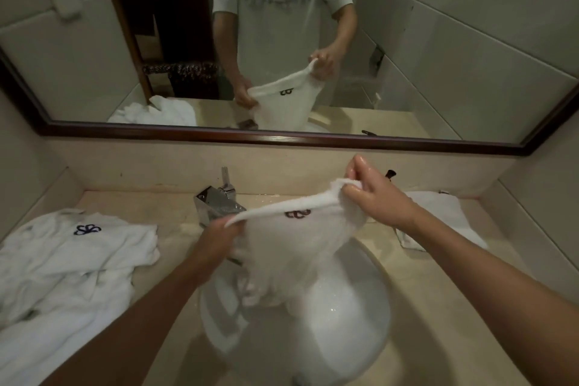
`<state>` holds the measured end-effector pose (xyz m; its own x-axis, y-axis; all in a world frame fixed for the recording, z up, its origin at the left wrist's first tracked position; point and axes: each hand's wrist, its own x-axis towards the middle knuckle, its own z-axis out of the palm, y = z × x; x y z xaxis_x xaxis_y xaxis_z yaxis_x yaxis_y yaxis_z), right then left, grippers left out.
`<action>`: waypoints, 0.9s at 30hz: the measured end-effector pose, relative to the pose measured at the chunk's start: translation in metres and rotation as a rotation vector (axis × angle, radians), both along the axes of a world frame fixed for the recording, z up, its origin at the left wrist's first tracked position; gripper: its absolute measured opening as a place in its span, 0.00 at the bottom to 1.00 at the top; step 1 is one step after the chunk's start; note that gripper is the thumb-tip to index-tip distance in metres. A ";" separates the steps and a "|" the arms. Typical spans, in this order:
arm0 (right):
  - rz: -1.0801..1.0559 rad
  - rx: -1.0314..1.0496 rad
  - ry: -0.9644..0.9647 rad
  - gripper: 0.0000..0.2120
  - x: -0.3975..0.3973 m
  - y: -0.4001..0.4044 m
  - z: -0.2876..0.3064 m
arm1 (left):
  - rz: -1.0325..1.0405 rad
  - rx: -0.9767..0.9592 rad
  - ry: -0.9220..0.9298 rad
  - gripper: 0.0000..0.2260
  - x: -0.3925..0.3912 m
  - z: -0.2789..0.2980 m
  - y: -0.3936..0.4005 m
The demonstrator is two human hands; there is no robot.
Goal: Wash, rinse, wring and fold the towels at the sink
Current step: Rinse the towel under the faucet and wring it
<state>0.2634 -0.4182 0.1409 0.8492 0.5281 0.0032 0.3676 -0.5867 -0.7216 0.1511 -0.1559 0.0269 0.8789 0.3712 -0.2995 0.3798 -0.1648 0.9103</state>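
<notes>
Above the round white sink [360, 332], both hands, left [219, 236] and right [372, 194], pinch a limp, fluffy white towel [297, 241] stretched between them.

Arms: we see our forearms bare, no sleeves reaching them.
Hands: our right hand [372, 194] glistens wet; no rings or watch.

Dim, greenish light, edges bowed — hanging cloth motion-blurred

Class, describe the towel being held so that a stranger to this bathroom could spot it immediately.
Start at the white sink below the mirror. Above it, the left hand and right hand stretch a white towel by its top edge. Unlike the towels lying on the counter, it hangs in the air.
</notes>
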 end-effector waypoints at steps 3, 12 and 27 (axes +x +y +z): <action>0.153 -0.188 0.168 0.14 0.002 -0.010 -0.017 | 0.063 0.046 -0.060 0.08 -0.005 0.031 -0.003; 0.118 -0.041 0.260 0.12 -0.007 0.009 -0.084 | 0.133 -0.097 0.257 0.12 -0.034 -0.018 -0.018; -0.276 0.225 0.823 0.17 -0.026 0.154 -0.207 | 0.353 -0.447 0.355 0.15 0.048 -0.090 -0.027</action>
<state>0.2378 -0.2642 -0.0664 0.7248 0.3654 -0.5841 -0.4504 -0.3903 -0.8030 0.1990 -0.1827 -0.0631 0.5471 0.3913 -0.7400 0.6308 0.3884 0.6717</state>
